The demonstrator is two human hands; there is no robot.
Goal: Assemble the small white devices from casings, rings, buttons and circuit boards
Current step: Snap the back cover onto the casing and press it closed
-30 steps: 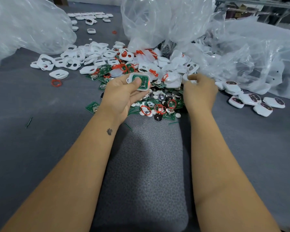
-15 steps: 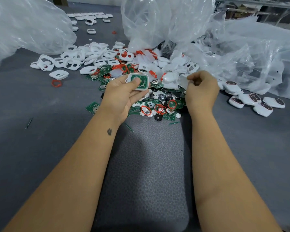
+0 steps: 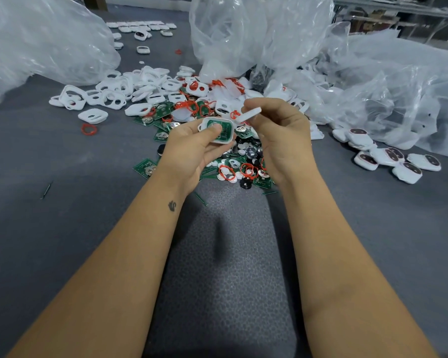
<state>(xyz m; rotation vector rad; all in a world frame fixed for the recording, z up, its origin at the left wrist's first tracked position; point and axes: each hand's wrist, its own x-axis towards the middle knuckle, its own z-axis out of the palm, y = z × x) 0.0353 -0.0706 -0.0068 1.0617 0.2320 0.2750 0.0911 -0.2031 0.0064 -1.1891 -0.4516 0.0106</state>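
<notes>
Both forearms reach forward — left hand [image 3: 192, 148] and right hand [image 3: 282, 140] raised close together, fingers curled.

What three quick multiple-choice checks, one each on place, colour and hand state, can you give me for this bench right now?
1. Where does the lone red rubber ring lie?
A. left of the parts pile
B. among the finished devices
C. on the dark textured mat

2. What colour is the circuit board inside the open white plastic casing?
A. blue
B. green
C. red

3. What is the right hand doing?
A. lying flat on the grey table
B. hanging idle
C. pinching a flat white casing cover

Answers: 1 A, it lies alone on the grey table; 2 B, green shows beside the left hand thumb; 3 C, fingers grip the cover above the casing.
</notes>
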